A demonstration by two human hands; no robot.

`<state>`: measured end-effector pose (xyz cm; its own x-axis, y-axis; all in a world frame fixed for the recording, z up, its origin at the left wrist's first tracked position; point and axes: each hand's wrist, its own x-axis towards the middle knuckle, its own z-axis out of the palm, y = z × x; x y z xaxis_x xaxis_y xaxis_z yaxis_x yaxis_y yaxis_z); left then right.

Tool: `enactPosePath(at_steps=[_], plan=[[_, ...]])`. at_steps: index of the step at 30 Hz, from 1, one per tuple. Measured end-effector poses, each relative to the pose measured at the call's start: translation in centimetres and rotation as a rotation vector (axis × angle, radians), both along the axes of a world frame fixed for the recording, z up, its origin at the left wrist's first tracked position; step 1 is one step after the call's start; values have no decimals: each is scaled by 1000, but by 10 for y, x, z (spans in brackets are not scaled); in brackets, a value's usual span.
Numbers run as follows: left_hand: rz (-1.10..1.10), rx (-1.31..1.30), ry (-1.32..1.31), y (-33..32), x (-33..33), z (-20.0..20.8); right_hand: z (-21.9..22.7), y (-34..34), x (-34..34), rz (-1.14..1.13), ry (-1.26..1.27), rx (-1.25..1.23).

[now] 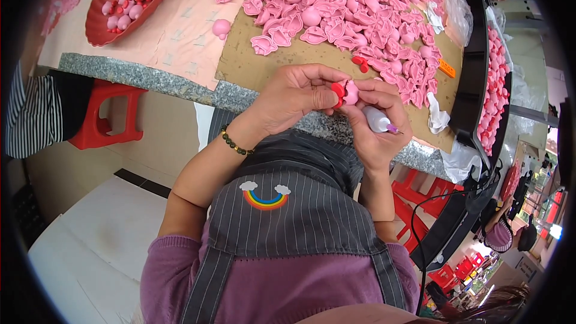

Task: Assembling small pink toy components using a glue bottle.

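Just over the table's front edge, my two hands meet at a small pink rounded piece (350,92) with a red part (338,93) against it. My left hand (295,97) pinches the red part between thumb and fingers. The fingertips of my right hand (379,121) close on the pink piece from the other side. Tucked in that same palm is a small whitish squeeze bottle (376,118) with a purple needle tip, pointing right. A loose red piece (360,63) lies on the brown board (252,66) just beyond my hands.
Pink moulded pieces (324,9) are heaped on the board. A scalloped red tray (96,33) with pink and red pieces stands far left. At right are an orange tool (447,68), crumpled white tissue (438,114) and a black tray (471,84) of finished-looking pieces. Red stools (102,117) stand below.
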<state>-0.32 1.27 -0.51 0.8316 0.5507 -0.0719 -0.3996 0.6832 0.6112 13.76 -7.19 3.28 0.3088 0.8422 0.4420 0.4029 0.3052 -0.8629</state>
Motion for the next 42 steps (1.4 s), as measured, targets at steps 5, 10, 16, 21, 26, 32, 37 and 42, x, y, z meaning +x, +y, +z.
enactPosePath(at_steps=[5,10,16,21,26,32,37,42], plan=[[-2,-6,-10,1,0,1,-1,-1,0,-8,-16,-4],[7,17,8,0,0,0,4,-1,-2,-36,-55,-28],[11,32,33,-1,1,4,5,-1,-2,-53,-93,-18],[12,54,42,0,0,7,6,-2,-2,-38,-92,-28],[31,80,53,-1,-1,5,5,-2,-1,-2,-146,-13],[98,144,116,-5,3,5,-3,6,-3,5,-156,20],[84,168,75,-6,0,6,-23,2,6,26,-42,35],[79,212,102,-7,1,9,-15,0,6,66,-16,33]])
